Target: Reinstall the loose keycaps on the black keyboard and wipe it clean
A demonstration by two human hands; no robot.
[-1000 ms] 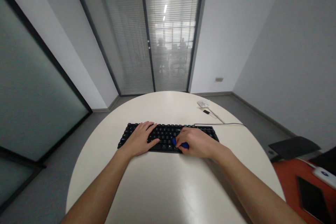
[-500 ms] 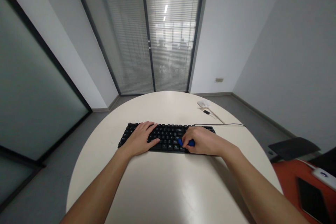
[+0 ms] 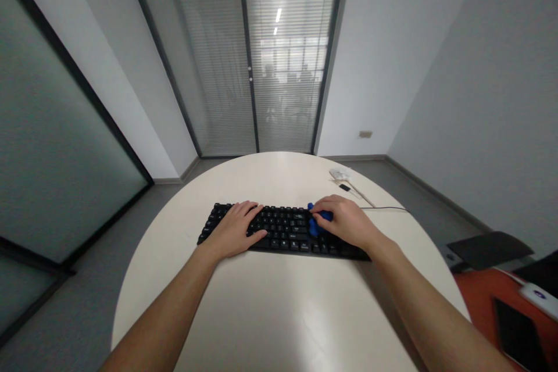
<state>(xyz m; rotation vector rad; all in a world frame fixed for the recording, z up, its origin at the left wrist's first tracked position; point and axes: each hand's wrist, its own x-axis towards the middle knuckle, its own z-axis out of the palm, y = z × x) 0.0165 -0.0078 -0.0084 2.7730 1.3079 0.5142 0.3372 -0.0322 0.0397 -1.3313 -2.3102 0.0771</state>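
A black keyboard (image 3: pixel 282 228) lies across the round pale table. My left hand (image 3: pixel 234 231) rests on its left part, fingers stretched out and thumb spread over the keys. My right hand (image 3: pixel 349 224) is on the right part, its fingers closed on a soft blue lump of putty (image 3: pixel 314 228). The putty touches the keys right of the middle and bulges out past my fingertips. My palm hides part of the putty and many of the right-hand keys.
Beyond my right hand, a thin stick (image 3: pixel 360 195), a crumpled clear wrapper (image 3: pixel 340 174) and a small black piece (image 3: pixel 344 187) lie on the table (image 3: pixel 261 308). The keyboard's cable (image 3: pixel 387 207) runs rightward. A dark phone-like slab (image 3: pixel 521 331) lies on a red seat (image 3: pixel 475 296).
My right hand has moved away from me with the blue putty, from the near rows to the farther rows of keys. More putty shows now. My left hand stays put.
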